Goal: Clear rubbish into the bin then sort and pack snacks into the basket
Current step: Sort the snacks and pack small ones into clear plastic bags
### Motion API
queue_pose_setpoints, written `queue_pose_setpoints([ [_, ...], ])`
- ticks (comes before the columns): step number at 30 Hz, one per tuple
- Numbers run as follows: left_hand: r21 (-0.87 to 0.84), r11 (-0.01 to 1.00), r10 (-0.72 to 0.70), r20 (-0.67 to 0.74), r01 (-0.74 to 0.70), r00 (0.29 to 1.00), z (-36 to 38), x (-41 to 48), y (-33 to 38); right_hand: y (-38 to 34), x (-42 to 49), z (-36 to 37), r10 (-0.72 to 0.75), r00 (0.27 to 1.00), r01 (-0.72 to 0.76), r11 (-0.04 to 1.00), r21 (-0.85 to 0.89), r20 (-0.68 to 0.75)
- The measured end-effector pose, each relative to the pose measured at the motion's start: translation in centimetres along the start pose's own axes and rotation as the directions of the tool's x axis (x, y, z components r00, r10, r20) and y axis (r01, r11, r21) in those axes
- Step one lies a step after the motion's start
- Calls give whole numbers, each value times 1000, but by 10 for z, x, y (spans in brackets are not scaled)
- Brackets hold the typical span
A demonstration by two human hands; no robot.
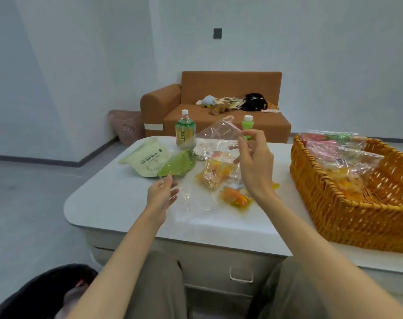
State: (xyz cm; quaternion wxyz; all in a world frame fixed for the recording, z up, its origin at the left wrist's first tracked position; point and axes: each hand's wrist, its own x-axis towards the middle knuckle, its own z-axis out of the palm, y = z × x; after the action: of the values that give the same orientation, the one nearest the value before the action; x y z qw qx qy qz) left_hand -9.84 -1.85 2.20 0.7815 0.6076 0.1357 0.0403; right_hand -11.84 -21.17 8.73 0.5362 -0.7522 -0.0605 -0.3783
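Snacks in clear wrapping point(340, 155) are piled inside the wicker basket point(310, 180), which is set on the white table point(117, 203). Just left of the basket, a clear plastic bag point(218, 134) is held up off the table, pinched at its edge between the thumb and forefinger of the right hand point(253, 162), with the other fingers curled. Under that bag, two orange snack packs point(215, 173) are laid on the table, one nearer the person than the other. Further left of the basket, the left hand point(162, 192) is held with its fingers loosely extended at the edge of a crumpled clear film point(191, 199). Whether the film is gripped cannot be told. A green packet point(177, 165) and a pale pouch point(146, 157) are laid touching each other, well left of the basket. A large drink bottle point(185, 132) and a small green bottle point(248, 126) are stood upright left of the basket at the far edge of the table. A black bin point(35, 291) is seen on the floor, far left of the basket and nearest the person.
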Motion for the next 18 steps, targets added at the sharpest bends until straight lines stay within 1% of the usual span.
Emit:
queue_pose_setpoints([
  [3,-36,995,86,-82,-89,993,-15,11,-1,23,-5,6,141,990,-141,990,15,-12],
  [8,-9,982,185,-134,-188,974,-27,28,-2,66,-11,12,342,940,-341,939,30,-13],
  [10,19,962,271,-157,-272,950,-30,37,-4,80,-13,14,413,910,-414,910,27,36],
  [12,46,918,395,-202,-394,896,-30,42,0,90,-13,18,437,896,-438,899,-8,84],
  [13,82,880,473,-231,-468,850,-29,42,3,95,-13,20,442,891,-442,897,-30,104],
  [14,135,825,565,-253,-549,786,-28,40,7,97,-14,23,456,881,-455,890,-37,129],
  [15,210,751,661,-259,-626,705,-27,36,10,98,-14,26,479,862,-483,875,-19,168],
  [16,304,656,754,-240,-691,611,-25,32,12,96,-15,29,505,833,-523,852,23,224],
  [18,478,431,895,-120,-766,429,-21,26,8,91,-17,40,532,757,-612,781,124,380],
])
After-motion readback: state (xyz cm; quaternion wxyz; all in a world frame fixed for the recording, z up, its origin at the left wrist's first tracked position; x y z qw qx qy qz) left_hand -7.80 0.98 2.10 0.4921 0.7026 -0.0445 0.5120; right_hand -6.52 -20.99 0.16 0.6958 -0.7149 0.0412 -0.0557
